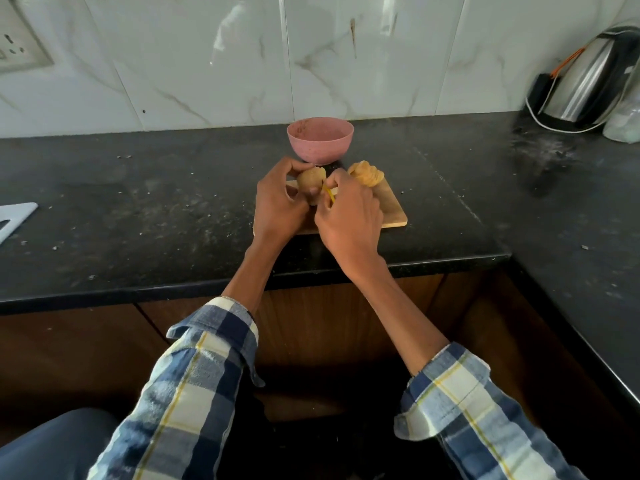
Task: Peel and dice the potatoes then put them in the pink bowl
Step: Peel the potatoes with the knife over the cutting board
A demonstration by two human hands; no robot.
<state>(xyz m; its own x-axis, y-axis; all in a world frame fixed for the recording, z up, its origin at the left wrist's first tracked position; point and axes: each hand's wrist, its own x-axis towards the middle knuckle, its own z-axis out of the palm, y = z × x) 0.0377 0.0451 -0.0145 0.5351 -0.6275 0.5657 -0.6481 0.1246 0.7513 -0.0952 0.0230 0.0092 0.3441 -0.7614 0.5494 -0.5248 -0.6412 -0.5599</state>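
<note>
My left hand (278,206) grips a brown, partly peeled potato (309,179) above the wooden cutting board (393,211). My right hand (349,220) holds a yellow peeler (329,195) against the potato's right side; most of the tool is hidden by my fingers. A second potato (367,174), peeled and yellow, lies at the board's far right corner. The pink bowl (320,139) stands just behind the board, and nothing shows inside it.
The black counter (138,209) carries scattered crumbs. A steel electric kettle (588,81) with its cord stands at the far right, next to a clear jar (625,123). A white object (14,220) lies at the left edge. A wall socket (14,46) is at the upper left.
</note>
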